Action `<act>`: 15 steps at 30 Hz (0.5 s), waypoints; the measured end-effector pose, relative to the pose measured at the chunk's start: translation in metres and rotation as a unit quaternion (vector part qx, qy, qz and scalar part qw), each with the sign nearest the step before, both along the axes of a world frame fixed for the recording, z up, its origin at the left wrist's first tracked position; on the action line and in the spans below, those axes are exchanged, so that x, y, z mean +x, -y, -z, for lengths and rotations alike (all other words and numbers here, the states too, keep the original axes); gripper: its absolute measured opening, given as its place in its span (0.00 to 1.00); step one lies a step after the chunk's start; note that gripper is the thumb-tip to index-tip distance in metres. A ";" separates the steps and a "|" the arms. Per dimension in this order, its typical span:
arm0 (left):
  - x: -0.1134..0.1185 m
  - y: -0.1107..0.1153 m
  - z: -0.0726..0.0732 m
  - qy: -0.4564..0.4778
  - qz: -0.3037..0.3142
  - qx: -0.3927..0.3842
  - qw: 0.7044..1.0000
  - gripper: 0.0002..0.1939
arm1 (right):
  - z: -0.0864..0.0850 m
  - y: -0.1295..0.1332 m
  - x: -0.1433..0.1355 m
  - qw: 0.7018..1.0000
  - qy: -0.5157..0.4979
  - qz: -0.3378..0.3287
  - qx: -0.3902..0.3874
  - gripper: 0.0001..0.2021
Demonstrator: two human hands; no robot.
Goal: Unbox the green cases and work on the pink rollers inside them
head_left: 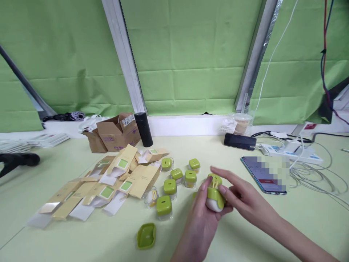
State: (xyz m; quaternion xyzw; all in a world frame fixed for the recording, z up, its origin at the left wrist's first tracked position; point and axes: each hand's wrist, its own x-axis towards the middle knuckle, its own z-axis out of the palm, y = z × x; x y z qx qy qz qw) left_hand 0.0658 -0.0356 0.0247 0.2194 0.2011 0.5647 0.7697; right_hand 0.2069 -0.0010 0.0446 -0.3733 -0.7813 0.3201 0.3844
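Observation:
My left hand (203, 218) is closed around a small rounded green-and-white case (215, 199) with a yellow loop on its top. From the other side my right hand (245, 196) grips the same piece, its thumb against it and its index finger stretched out above. Left of the hands stand several small clear boxes with green lids, among them a near one (164, 206). Beside them lies a clear box (151, 197) showing a yellow loop. A loose green shell (146, 235) rests hollow side up nearest me. Part of the held case is hidden by fingers.
Opened kraft packets (122, 174) spread over the left of the table. Behind them are a cardboard box (117, 133) and a black bottle (143, 129). On the right lie a dark phone (240, 142), a lit phone (263, 174) and a power strip (291, 153) with tangled cables.

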 end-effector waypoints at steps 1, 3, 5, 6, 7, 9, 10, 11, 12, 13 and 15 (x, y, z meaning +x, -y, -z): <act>0.001 -0.001 0.002 0.021 -0.025 -0.030 0.999 0.17 | 0.006 0.000 0.004 0.998 0.003 0.041 0.039 0.17; 0.001 -0.001 0.006 0.045 -0.067 -0.098 0.992 0.15 | 0.016 -0.002 0.017 0.988 -0.032 0.111 0.103 0.20; -0.001 0.000 0.010 0.058 -0.075 -0.149 0.984 0.17 | 0.021 -0.001 0.029 0.982 -0.076 0.129 0.112 0.29; -0.002 0.001 0.011 0.066 -0.070 -0.161 0.982 0.16 | 0.022 0.002 0.034 0.985 -0.085 0.113 0.099 0.34; -0.003 0.003 0.012 0.076 -0.062 -0.168 0.981 0.14 | 0.022 0.007 0.036 0.990 -0.084 0.080 0.084 0.38; -0.006 0.005 0.014 0.094 -0.047 -0.171 0.980 0.10 | 0.018 0.019 0.034 0.997 -0.057 0.003 0.058 0.35; -0.006 0.007 0.015 0.098 -0.040 -0.171 0.979 0.10 | 0.016 0.026 0.030 0.997 -0.039 -0.032 0.059 0.28; -0.006 0.008 0.015 0.098 -0.037 -0.170 0.980 0.12 | 0.014 0.032 0.026 0.997 -0.014 -0.054 0.050 0.19; -0.006 0.008 0.015 0.092 -0.034 -0.169 0.981 0.14 | 0.012 0.037 0.021 0.996 0.010 -0.075 0.041 0.11; -0.006 0.009 0.015 0.084 -0.031 -0.168 0.982 0.17 | 0.012 0.041 0.017 0.995 0.029 -0.094 0.034 0.06; -0.005 0.010 0.015 0.069 -0.020 -0.171 0.983 0.21 | 0.014 0.044 0.011 0.989 0.045 -0.136 0.036 0.07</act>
